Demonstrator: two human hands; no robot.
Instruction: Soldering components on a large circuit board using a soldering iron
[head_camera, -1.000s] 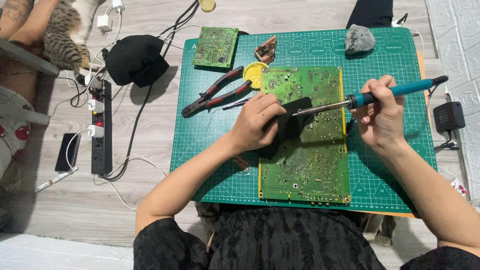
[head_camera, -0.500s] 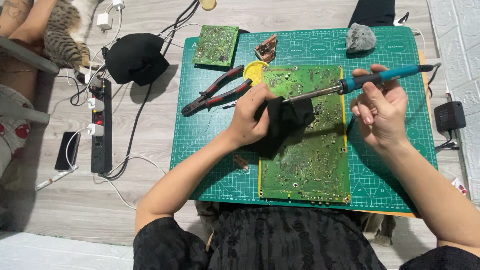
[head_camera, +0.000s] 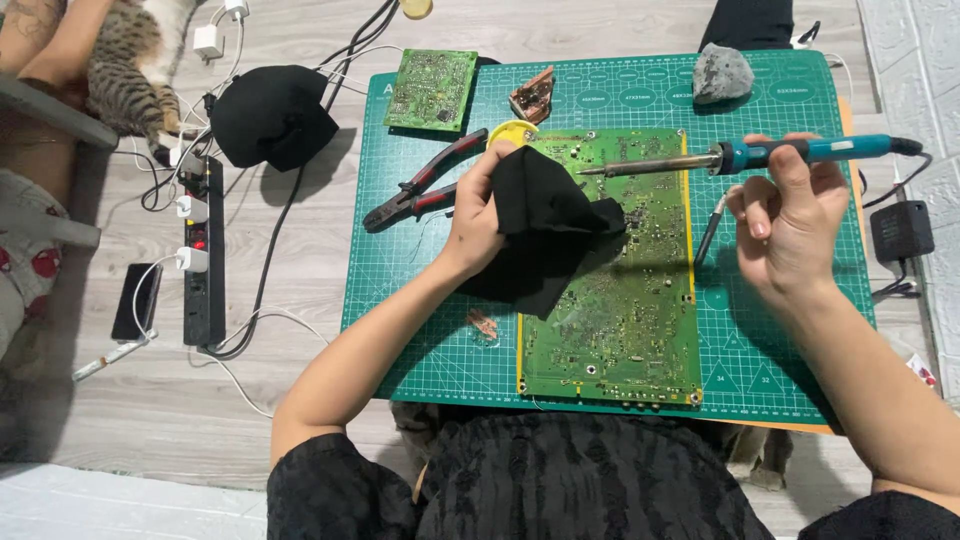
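On the green cutting mat (head_camera: 420, 330) lies a large green circuit board (head_camera: 625, 300), with the left hand (head_camera: 478, 210) at its far left corner, fingers closed around a black cloth (head_camera: 550, 235) draped over the board. To the right, the right hand (head_camera: 790, 225) grips a blue-handled soldering iron (head_camera: 760, 155), its metal tip pointing left above the board's far edge, just beyond the cloth.

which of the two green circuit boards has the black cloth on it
The large circuit board in the middle of the cutting mat, where the left hand presses the black cloth. The small circuit board at the mat's top-left corner lies bare.
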